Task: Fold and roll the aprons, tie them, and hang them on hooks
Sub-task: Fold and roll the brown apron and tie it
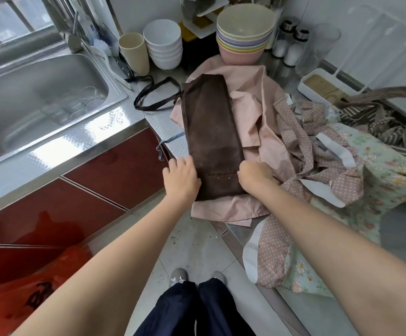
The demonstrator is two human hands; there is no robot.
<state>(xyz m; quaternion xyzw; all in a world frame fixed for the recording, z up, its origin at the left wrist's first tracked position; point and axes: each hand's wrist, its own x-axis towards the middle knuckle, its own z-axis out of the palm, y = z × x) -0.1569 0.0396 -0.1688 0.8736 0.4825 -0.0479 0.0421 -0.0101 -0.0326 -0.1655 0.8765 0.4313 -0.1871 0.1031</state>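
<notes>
I found the brown apron [211,139] folded into a long strip on the pink apron [253,112], unrolled and untied. My left hand [181,177] and right hand [255,177] gripped its near end with curled fingers. Other aprons lay unfolded; none hung.

home kitchen, steel sink [39,93] set in counter [114,122], stacked bowls [244,35], red cabinet doors [114,166]

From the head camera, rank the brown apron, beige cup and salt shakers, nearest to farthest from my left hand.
From the left hand:
1. Brown apron, touching it, on the right.
2. Beige cup, ahead by the sink.
3. Salt shakers, far back right.
</notes>
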